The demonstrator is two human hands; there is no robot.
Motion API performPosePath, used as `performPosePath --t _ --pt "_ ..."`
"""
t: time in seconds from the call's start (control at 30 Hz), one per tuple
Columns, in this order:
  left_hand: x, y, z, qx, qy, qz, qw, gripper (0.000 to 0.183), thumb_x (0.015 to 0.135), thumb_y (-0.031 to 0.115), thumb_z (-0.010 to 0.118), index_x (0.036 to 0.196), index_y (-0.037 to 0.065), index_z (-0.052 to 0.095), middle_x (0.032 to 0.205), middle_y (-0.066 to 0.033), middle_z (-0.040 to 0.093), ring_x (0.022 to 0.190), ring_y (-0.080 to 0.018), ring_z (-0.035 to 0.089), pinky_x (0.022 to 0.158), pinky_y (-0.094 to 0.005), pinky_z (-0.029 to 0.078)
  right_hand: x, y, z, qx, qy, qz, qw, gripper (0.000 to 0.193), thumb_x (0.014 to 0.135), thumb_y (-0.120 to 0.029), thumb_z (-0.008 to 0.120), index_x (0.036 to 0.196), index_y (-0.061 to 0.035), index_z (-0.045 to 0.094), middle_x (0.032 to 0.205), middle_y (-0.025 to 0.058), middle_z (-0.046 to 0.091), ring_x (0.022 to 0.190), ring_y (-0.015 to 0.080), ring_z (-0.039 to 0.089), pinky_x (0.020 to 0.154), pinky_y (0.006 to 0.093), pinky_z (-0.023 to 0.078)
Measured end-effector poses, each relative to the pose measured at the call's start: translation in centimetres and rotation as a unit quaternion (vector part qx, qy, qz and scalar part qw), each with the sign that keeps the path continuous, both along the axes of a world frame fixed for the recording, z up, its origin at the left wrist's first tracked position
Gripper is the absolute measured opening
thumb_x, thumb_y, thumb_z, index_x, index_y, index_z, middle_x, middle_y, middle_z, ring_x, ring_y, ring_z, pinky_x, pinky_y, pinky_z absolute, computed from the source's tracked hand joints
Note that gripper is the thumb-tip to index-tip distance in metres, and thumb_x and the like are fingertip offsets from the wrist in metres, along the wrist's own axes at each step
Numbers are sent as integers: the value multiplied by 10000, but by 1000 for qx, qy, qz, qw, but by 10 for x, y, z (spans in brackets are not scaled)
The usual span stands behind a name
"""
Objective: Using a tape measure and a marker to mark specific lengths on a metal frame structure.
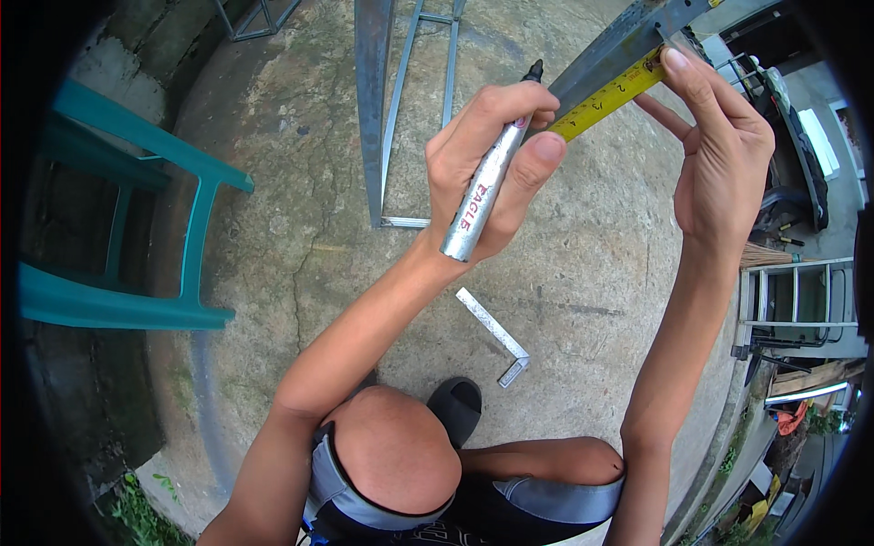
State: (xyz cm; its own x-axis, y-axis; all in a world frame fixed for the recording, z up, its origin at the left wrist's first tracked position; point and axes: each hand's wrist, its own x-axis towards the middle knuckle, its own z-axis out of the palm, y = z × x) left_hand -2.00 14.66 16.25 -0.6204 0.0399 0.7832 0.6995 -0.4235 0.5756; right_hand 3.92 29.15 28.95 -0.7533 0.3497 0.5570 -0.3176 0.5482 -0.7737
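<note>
Fingers [539, 156] overlap tape [607, 98]; leftward, perhaps stool [118, 302].

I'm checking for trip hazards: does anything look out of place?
Possibly the silver metal L-shaped square: it lies loose on the stained grey concrete floor, near a black slipper, where someone could step on it.

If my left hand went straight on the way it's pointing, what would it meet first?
Probably the grey metal bar, up and to the right of your left hand in the picture; depth is unclear, so they may be touching.
</note>
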Motion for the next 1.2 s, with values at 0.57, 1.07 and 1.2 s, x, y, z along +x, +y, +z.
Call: performPosePath --t 0.57,1.07,1.2 --pt "4 -16 -20 -53 -96 -56 992 284 883 195 550 1044 -29 482 928 -176 629 831 -176 643 758 -294 519 -5 2 2 35 -6 1 999 211 886 -154 685 1026 3 713 939 148 715 894 264 713 845 436 581" --pt "-2 1 -17 -14 -10 11 1000 238 862 144 611 1023 -3 514 770 -114 663 643 -91 609 557 -223 480 -2 27 5 94 5 -57 994 247 957 -149 575 1145 -27 680 1091 157 689 982 296 691 910 422 549" --pt "0 -1 -16 -42 -8 43 998 272 843 181 632 1025 10 526 761 -106 665 631 -99 613 542 -227 475 -1 24 5 112 -3 -78 991 248 962 -146 565 1147 -28 679 1091 159 688 979 295 691 904 420 554"
